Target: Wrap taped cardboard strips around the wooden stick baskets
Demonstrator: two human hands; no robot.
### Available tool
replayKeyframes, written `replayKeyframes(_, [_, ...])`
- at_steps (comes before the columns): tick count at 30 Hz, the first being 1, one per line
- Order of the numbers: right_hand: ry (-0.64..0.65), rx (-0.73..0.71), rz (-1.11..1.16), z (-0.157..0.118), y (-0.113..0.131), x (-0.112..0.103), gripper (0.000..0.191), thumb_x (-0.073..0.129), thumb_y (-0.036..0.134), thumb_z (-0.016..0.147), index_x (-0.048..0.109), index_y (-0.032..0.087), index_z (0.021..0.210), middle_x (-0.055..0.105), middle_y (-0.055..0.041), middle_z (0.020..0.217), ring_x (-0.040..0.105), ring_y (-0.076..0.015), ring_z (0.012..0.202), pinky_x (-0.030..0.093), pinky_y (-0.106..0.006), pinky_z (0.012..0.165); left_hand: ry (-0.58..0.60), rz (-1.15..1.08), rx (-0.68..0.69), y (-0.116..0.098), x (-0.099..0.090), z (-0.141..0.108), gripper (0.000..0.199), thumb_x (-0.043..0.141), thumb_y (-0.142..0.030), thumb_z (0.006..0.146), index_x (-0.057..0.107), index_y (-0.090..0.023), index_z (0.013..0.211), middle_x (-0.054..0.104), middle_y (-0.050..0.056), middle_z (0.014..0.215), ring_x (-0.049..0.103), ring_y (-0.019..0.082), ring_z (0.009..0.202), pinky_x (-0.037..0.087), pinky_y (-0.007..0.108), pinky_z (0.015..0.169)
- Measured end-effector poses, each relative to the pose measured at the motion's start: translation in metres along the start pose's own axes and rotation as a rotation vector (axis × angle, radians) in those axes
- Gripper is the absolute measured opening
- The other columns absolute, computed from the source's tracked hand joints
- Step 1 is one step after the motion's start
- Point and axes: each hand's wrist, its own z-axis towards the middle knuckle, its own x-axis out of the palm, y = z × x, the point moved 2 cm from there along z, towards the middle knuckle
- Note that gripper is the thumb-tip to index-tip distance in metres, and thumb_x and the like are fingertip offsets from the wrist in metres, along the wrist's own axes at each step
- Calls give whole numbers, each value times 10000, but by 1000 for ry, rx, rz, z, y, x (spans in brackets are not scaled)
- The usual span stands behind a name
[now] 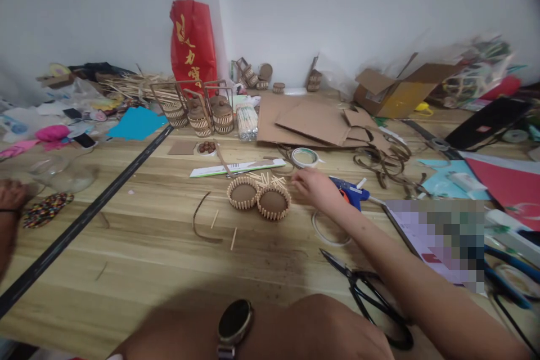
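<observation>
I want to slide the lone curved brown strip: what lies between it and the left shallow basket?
In the head view, one short loose stick lies between the strip and the basket; a second stick lies nearer the camera, off that stretch.

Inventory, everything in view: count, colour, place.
Stick-walled trays: two, brown, centre
Loose sticks: several, pale, around trays
Glue gun: one, blue, centre right
Scissors: one, black, front right
Tape roll: one, white-green, beyond trays
Bag: one, red, back left
Large handled baskets: three, brown, before bag
Cardboard sheets: several, brown, back centre
Box: one, brown, back right
Sheet: one, bright blue, left of baskets
Other clutter: uncounted, mixed, both sides
Another person's hand: one, left edge
Left hand: one, watch on wrist, bottom
Right hand: one, bare, by sticks
</observation>
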Motion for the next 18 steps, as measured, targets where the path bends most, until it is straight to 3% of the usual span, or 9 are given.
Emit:
replayKeyframes(2, [-61,40,-172,21,-21,2,209,566,308,954,643,146,1062,645,-97,1153,609,-228,1065,487,-461,938,42,-28,84,13,3,5,268,488,-488,960,714,-404,844,703,-22,880,690,195,917,574,302,672])
replayKeyframes(4, [-82,40,-300,33,-33,10,279,602,344,939,624,165,1152,631,-81,1203,621,-219,1056,520,-453,910,103,-75,147,23,5,7,277,503,-513,928,695,-424,750,705,-37,819,702,181,862,575,282,610])
replayKeyframes(7, [-102,4,-419,41,-37,17,315,603,363,939,609,171,1189,630,-79,1209,633,-209,1028,539,-434,880,181,-159,195,28,4,8,270,499,-479,929,675,-386,745,723,-43,855,707,154,852,588,244,649])
replayKeyframes(9, [-122,-34,-464,38,-34,13,256,598,344,939,643,154,1105,654,-79,1139,628,-213,1016,521,-434,885,170,-178,183,27,-3,8,211,539,-420,926,664,-372,763,737,-42,884,705,138,871,586,214,712])
replayKeyframes(12, [-163,-110,-497,24,-26,-8,205,525,252,948,694,146,901,700,-117,1004,595,-268,1045,432,-469,941,103,-178,122,24,-20,9,173,504,-330,967,661,-351,897,748,-27,925,691,141,942,570,241,860])
replayKeyframes(14, [-192,-162,-506,7,-17,-26,242,474,236,952,698,168,893,713,-120,984,579,-289,1061,360,-503,982,16,-169,54,25,-31,13,227,417,-265,1007,644,-277,1005,743,23,960,669,158,1010,530,303,967])
replayKeyframes(18, [-196,-275,-490,-40,14,-51,307,392,287,977,672,219,871,705,-61,850,596,-235,908,352,-447,954,-353,72,-48,42,-44,24,267,421,-217,1009,548,-138,1230,656,135,1239,525,230,1271,419,425,1102])
